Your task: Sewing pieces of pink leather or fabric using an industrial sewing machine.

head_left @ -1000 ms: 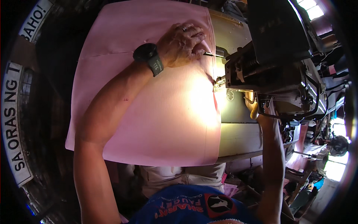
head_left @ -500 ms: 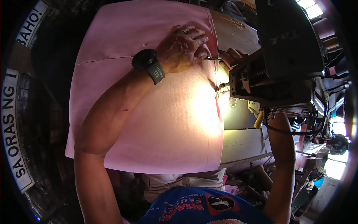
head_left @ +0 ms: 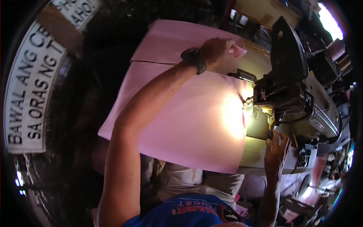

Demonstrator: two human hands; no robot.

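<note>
Worktable [head_left: 254, 151] | pink sheet [head_left: 185, 117] | creased across | right side brightly lit

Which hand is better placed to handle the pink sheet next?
Probably the left hand: it is at the far right part of the sheet. The right hand is off the sheet, close to the machine, fingers spread.

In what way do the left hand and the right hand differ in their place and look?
The left hand is at the far right part of the pink sheet; the right hand is off it, near the sewing machine. The left hand has a dark watch at its wrist; the right hand shows none. Both are without gloves.
</note>
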